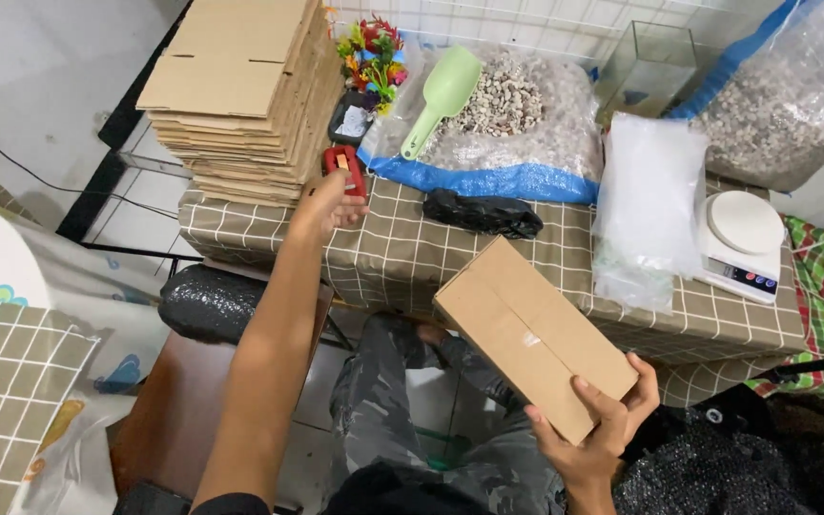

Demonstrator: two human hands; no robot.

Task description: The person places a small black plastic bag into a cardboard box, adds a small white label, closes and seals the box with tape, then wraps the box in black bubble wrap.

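From the head view, the left hand [328, 205] is closing its fingers on a red tape dispenser [345, 168] at the counter's [402, 253] left edge, beside the stack of flat cartons [240, 95]. The right hand [598, 424] is gripping the closed cardboard box [531, 334] (held off the counter, over the lap). Keeping the seam turned upward would probably help. The dispenser is partly hidden by the fingers.

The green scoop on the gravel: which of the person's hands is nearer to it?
Left. The left hand reaches out over the table, at the red tape dispenser just below-left of the green scoop. The right hand is far back, holding the cardboard box.
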